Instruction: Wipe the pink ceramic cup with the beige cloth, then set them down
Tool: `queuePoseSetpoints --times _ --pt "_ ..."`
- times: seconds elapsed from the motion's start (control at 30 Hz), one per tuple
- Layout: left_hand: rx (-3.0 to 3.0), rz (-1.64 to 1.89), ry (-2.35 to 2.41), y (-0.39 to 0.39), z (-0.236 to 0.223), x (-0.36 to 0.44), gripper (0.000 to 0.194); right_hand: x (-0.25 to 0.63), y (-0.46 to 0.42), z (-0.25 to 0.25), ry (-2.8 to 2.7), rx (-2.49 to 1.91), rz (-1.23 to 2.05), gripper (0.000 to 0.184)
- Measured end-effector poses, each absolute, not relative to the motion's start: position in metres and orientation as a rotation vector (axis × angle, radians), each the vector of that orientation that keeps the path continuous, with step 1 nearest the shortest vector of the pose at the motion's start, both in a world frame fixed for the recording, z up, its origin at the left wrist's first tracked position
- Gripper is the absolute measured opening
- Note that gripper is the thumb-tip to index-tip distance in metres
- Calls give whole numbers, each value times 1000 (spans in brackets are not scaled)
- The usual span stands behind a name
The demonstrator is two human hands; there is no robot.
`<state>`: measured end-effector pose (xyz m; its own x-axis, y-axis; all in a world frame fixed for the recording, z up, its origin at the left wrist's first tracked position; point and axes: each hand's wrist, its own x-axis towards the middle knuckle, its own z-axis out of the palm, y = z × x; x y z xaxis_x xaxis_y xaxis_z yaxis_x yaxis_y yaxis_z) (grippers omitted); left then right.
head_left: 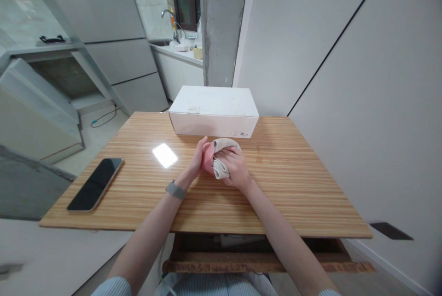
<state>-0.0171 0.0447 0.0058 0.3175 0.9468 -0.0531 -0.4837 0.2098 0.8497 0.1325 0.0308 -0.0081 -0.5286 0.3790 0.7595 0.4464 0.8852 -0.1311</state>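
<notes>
**Both hands on a pink object and a pale cloth, in front of a box with tiny print**

The left hand cups the pink object from its left side, thumb uppermost. The right hand grips the folded cloth, its fingers pressing into the folds against the pink object's right side. Fingers and cloth cover much of that object, so its full shape cannot be told. Both things are about midway between the left and right edges of the table; whether they touch its top is unclear.

Just beyond the hands, by the table's far edge, stands a closed white box. At the lower right corner of its front face is a small printed label with a squarish dark mark, too small to read.

A phone lies by the table's left edge, one end towards the near left corner, its screen dark. A grey band circles the left wrist. Below the near edge, a drawer stands open.
</notes>
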Motion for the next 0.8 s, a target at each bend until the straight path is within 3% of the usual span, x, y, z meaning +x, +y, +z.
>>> queuePoseSetpoints --times 0.23,0.57,0.8 --pt "1127 1103 963 48 3 -22 52 139 35 -7 -2211 -563 -42 35" --pt "909 1022 583 35 4 -20 46 149 39 -8 -2128 -715 -74 33" --pt "851 1085 682 47 3 -20 49 134 31 -10 -2271 -558 -189 41"
